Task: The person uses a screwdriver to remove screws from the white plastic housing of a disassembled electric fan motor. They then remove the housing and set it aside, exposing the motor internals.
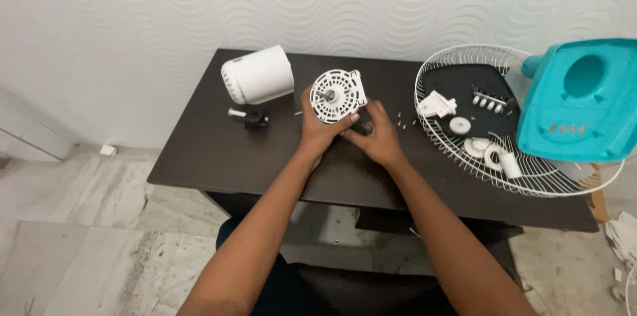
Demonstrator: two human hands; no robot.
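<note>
While both our hands are meeting at the middle of the dark table (219, 157), we are gripping a white round motor housing (338, 94) with a metal shaft at its centre. Our left hand (317, 125) is wrapping it from seven o'clock, fingers closed firmly on its rim; our right hand (376, 135) is pressing in from five o'clock, thumb touching the lower edge, fingers curled around a dark part beneath. At ten o'clock of the housing a white cylindrical cover (258, 74) is lying on its side, with a small black bracket (255, 118) just below. At three o'clock a wire fan guard (458, 64) is holding small white parts, and a teal base (577, 100) is overlapping it.
</note>
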